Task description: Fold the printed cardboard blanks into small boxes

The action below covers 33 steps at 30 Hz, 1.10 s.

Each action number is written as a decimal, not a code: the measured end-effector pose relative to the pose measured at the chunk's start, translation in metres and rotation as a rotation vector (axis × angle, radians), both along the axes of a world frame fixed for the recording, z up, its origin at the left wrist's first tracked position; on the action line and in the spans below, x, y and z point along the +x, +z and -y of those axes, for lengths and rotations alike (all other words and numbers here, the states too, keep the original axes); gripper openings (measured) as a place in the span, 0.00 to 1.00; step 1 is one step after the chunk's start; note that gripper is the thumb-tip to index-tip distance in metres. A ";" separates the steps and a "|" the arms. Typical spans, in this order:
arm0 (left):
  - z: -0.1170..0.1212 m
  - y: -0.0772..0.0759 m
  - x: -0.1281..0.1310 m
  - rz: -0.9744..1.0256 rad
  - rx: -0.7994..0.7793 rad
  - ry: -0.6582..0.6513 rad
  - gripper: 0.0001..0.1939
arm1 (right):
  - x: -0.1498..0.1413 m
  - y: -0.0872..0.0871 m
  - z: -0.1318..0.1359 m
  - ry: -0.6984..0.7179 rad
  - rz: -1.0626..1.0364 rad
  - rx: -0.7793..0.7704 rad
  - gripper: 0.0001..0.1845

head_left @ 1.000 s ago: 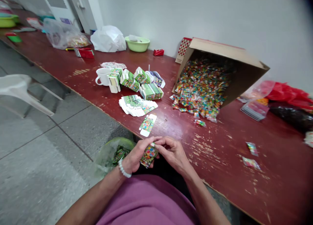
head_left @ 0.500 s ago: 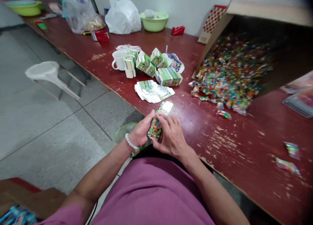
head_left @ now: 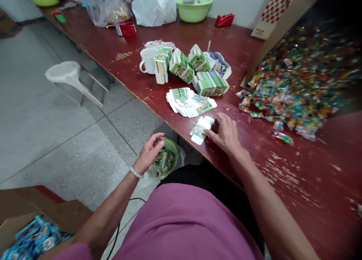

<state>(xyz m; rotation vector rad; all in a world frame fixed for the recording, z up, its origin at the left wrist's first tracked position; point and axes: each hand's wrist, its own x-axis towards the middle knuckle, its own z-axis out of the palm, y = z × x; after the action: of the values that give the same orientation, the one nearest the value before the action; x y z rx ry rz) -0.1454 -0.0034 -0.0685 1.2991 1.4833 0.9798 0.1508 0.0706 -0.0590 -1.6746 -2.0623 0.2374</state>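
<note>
My left hand (head_left: 149, 152) hangs beside the table, loosely curled and holding nothing. Just below and beside it is a green tub (head_left: 173, 149) with several small printed candy boxes (head_left: 164, 161) in it. On the table, my right hand (head_left: 226, 135) has its fingers apart; its thumb reaches the edge of a flat, unfolded carton (head_left: 200, 130). Whether it has any grip on that carton I cannot see. Behind the carton lies a fanned stack of flat cartons (head_left: 188, 103). Banded bundles of green cartons (head_left: 212, 83) are piled farther back, near a white mug (head_left: 148, 60).
A tipped cardboard box (head_left: 271, 41) spills wrapped candies (head_left: 294, 90) onto the table's right side. Toward the back are a red tape dispenser (head_left: 224, 20), a pale green basin (head_left: 194, 12) and plastic bags (head_left: 154, 7). A white stool (head_left: 65, 73) stands left; blue packets (head_left: 36, 237) fill a lower-left box.
The small printed box has left my hands, which have moved apart. My left hand went left over the tub; my right went to the flat carton. The view has shifted.
</note>
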 end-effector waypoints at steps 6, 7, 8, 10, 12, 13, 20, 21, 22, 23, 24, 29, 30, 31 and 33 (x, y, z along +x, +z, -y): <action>-0.017 0.015 0.015 0.126 0.048 0.073 0.16 | -0.003 0.008 -0.020 -0.066 0.107 -0.190 0.31; -0.020 0.019 0.021 0.119 0.062 0.072 0.15 | -0.004 0.010 -0.021 -0.066 0.106 -0.203 0.29; -0.023 0.022 0.028 0.101 0.075 0.063 0.14 | -0.004 0.011 -0.022 -0.074 0.101 -0.215 0.28; -0.028 0.027 0.042 0.029 0.103 0.016 0.13 | -0.005 0.012 -0.023 -0.099 0.074 -0.237 0.27; -0.033 0.029 0.056 -0.071 0.140 -0.052 0.13 | -0.006 0.011 -0.023 -0.119 0.034 -0.250 0.24; -0.034 0.029 0.062 -0.122 0.163 -0.080 0.13 | -0.006 0.011 -0.022 -0.125 0.015 -0.247 0.24; -0.023 0.025 0.082 -0.250 0.128 -0.140 0.16 | -0.006 0.016 -0.015 0.017 0.116 -0.207 0.23; -0.019 0.023 0.082 -0.211 0.084 -0.134 0.16 | -0.006 0.017 -0.013 0.039 0.122 -0.213 0.23; -0.015 0.020 0.082 -0.152 0.031 -0.125 0.17 | -0.006 0.017 -0.010 0.056 0.121 -0.217 0.24; -0.011 0.017 0.082 -0.076 -0.031 -0.118 0.18 | -0.007 0.017 -0.006 0.071 0.117 -0.217 0.24; -0.007 0.013 0.082 0.012 -0.101 -0.115 0.19 | -0.008 0.017 -0.002 0.086 0.111 -0.212 0.25; 0.003 0.001 0.085 0.371 -0.366 -0.145 0.26 | -0.021 0.010 0.025 0.154 0.025 -0.141 0.31; 0.003 0.002 0.085 0.398 -0.373 -0.161 0.25 | -0.023 0.009 0.030 0.143 -0.015 -0.125 0.35; 0.004 0.004 0.086 0.410 -0.371 -0.176 0.24 | -0.025 0.009 0.034 0.123 -0.072 -0.116 0.37; 0.006 0.012 0.085 0.405 -0.355 -0.205 0.20 | -0.025 0.011 0.041 0.082 -0.270 -0.143 0.32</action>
<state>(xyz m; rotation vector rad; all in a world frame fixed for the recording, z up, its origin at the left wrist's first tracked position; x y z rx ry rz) -0.0599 -0.0091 -0.0563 0.9104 1.1238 0.7496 0.1261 0.0300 -0.0482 -1.5427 -1.9497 0.6166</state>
